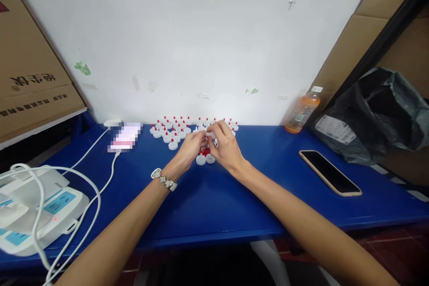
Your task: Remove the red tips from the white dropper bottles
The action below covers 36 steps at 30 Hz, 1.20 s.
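- A cardboard box (30,76) leans at the far left, closed, so its contents are hidden
- A white power strip (50,205) sits on the left end of the blue table (214,205); white cables (97,187) run from it to a charging phone (124,137)
- Rows of red-tipped white caps (174,129) stand near the wall, tips pointing up
- The left hand (191,145), with a wristwatch (163,179) on its wrist, has its fingertips pinched on a small white cap (210,134)
- That cap is held just above the table, in front of the rows; it is too small to tell its axis or which way it points
- Red pieces (205,151) lie under the hands
- The right hand (227,145) pinches the same cap from the other side
- An orange drink bottle (303,111) stands upright, lid on, orange liquid filling most of it
- A dark smartphone (330,173) lies flat, its long axis diagonal
- A black plastic bag (375,111) slumps at the right, contents hidden
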### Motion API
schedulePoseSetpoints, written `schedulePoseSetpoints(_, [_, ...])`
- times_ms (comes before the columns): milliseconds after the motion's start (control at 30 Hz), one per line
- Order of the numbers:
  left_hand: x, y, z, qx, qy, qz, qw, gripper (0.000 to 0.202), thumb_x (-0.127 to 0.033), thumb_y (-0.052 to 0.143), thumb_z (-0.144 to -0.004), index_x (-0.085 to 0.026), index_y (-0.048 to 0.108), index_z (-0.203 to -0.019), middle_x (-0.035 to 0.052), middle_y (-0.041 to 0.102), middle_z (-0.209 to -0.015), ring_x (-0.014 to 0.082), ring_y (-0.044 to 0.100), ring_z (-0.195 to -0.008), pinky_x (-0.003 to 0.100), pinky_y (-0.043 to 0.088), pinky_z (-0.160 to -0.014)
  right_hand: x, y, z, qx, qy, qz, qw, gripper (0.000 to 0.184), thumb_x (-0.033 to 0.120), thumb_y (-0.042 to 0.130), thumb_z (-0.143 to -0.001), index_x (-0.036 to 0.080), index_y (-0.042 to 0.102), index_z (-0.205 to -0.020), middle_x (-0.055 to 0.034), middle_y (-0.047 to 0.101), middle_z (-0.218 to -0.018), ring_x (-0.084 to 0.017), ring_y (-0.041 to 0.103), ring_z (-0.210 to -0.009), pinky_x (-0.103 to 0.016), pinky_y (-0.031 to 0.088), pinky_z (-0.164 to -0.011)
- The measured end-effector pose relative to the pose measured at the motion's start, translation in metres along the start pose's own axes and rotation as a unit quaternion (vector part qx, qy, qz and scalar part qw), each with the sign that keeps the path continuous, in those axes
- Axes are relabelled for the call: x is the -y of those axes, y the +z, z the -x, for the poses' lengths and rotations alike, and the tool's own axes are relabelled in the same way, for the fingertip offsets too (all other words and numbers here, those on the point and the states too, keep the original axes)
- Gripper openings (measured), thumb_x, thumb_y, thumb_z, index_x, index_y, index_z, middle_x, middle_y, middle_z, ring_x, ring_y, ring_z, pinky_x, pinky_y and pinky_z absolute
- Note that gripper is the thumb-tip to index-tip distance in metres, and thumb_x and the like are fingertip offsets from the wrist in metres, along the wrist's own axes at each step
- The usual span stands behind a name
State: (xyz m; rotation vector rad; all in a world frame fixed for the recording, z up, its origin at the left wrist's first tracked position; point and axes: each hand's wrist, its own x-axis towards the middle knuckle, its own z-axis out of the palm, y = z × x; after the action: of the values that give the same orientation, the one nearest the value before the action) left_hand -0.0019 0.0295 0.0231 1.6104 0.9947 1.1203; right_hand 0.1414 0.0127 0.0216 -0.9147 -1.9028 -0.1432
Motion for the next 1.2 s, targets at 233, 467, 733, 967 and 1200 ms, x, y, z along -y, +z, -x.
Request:
schedulePoseSetpoints(233, [-0.009, -0.020, 0.010, 0.026, 0.268, -0.415, 0.869, 0.029, -0.039, 0.032, -0.106, -0.022, 0.049, -0.090, 0.0066, 0.058, -0.090, 0.0229, 0.052, -0.085, 0.039, 0.042, -0.081, -0.002, -0.011, 0.003, 0.030, 0.109, -0.131, 0.985, 0.035, 0.019, 0.058, -0.084, 0.024, 0.054, -0.119, -0.0035, 0.070, -0.101, -0.019, 0.067, -0.089, -0.035, 0.055, -0.085])
schedulePoseSetpoints(467, [0.001, -0.021, 0.003, 0.041, 0.283, -0.384, 0.878, 0.037, -0.038, 0.029, -0.107, -0.022, 0.047, -0.079, 0.0050, 0.058, -0.081, 0.0213, 0.051, -0.082, 0.037, 0.042, -0.081, -0.002, -0.019, 0.006, 0.078, 0.057, -0.100, 0.990, 0.032, 0.020, 0.054, -0.090, 0.024, 0.057, -0.121, -0.0035, 0.070, -0.102, -0.019, 0.066, -0.088, -0.034, 0.054, -0.085])
schedulePoseSetpoints(733, [0.002, 0.008, -0.003, -0.029, 0.122, -0.114, 0.986, 0.047, -0.059, 0.038, -0.100, -0.020, 0.048, -0.074, -0.0013, 0.048, -0.065, 0.0144, 0.045, -0.062, 0.029, 0.036, -0.061, -0.003, -0.007, 0.005, -0.007, 0.000, 0.000, 1.000, 0.024, 0.011, 0.048, -0.093, 0.022, 0.062, -0.109, -0.0110, 0.066, -0.108, -0.026, 0.062, -0.106, -0.041, 0.053, -0.095])
schedulePoseSetpoints(967, [-0.008, -0.010, 0.007, 0.010, 0.070, -0.173, 0.982, 0.044, -0.053, 0.033, -0.103, -0.022, 0.042, -0.073, -0.0020, 0.041, -0.061, 0.0151, 0.041, -0.056, 0.030, 0.033, -0.057, 0.000, 0.001, 0.000, -0.008, 0.051, -0.076, 0.996, 0.010, 0.016, 0.055, -0.088, 0.021, 0.062, -0.093, -0.0060, 0.068, -0.093, -0.020, 0.065, -0.088, -0.035, 0.054, -0.082])
schedulePoseSetpoints(1200, [-0.009, -0.028, 0.010, 0.065, 0.306, -0.452, 0.835, 0.030, -0.034, 0.028, -0.108, -0.021, 0.049, -0.091, 0.0065, 0.056, -0.093, 0.0205, 0.053, -0.083, 0.035, 0.046, -0.077, -0.005, -0.015, 0.001, 0.105, 0.176, -0.285, 0.936, 0.041, 0.023, 0.065, -0.081, 0.026, 0.048, -0.118, 0.0015, 0.071, -0.092, -0.013, 0.065, -0.070, -0.027, 0.051, -0.065])
